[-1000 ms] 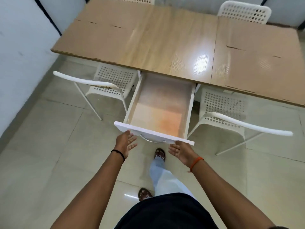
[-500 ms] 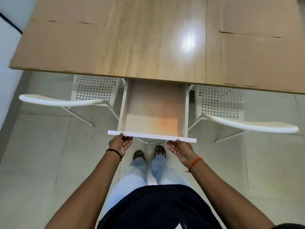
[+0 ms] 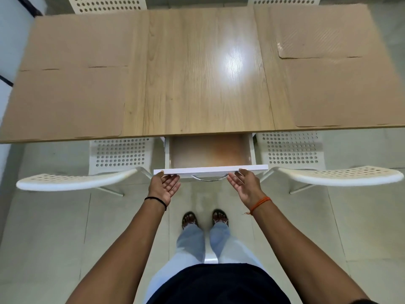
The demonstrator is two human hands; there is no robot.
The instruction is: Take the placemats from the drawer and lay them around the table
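Scanning from the left, we saw four placemats already flat on the table [image 3: 208,84]: near-left placemat [image 3: 63,102] and far-left placemat [image 3: 76,40] on that end, far-right placemat [image 3: 317,34] and near-right placemat [image 3: 341,93] opp. White chairs [image 3: 76,181] sat tucked at each place. In the middle, the drawer [image 3: 210,171] stuck out only a short way, whereas a sec ago it was pulled much further, so we'd been pushing it in. What showed of its inside looked bare, w/ no mats left. Our left hand [image 3: 164,186] was relaxed, fingers straight, tips pressed vs. the left part of the white front; our right hand [image 3: 245,185] was likewise unclenched, pressing the right part, w/ the metal handle [image 3: 209,178] btwn them. We judged the laying done, prob. only the drawer left to close.
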